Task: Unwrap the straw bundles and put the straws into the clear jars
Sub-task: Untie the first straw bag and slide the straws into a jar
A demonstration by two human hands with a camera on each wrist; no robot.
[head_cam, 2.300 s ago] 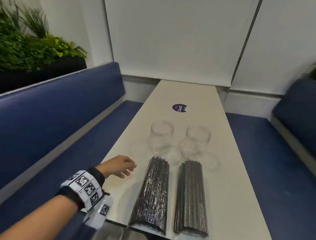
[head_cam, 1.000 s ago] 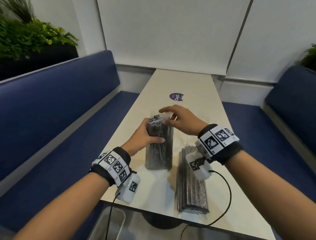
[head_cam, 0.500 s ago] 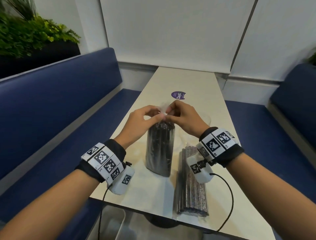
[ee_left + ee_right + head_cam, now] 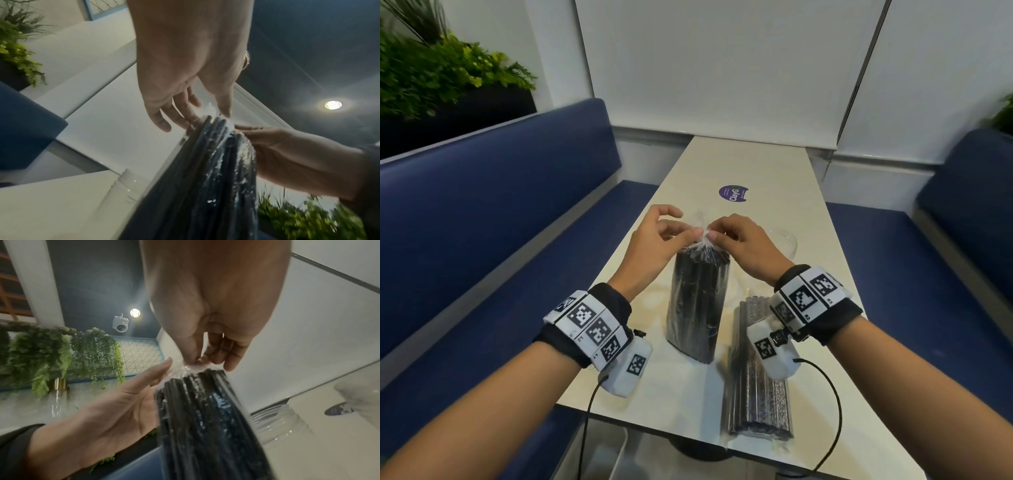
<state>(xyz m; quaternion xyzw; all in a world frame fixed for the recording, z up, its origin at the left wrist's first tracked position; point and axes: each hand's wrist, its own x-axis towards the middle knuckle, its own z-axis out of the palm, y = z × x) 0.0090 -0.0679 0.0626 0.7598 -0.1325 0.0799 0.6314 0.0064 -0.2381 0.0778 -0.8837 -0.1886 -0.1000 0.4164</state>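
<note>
Hands meet over an upright straw bundle (image 4: pixel 697 301) on the surface (image 4: pixel 767 168), left hand (image 4: pixel 654 243) and right hand (image 4: pixel 744 248) each pinching its clear wrapper (image 4: pixel 702 236) at the top, second bundle (image 4: pixel 755 387) lying alongside.

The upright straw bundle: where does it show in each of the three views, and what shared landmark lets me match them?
Head: upright straw bundle stands centre frame on the table.
Left wrist: it fills the lower centre-right.
Right wrist: it fills the lower centre-right.
Shared landmark: its gathered clear wrap top, pinched by both hands.
</note>
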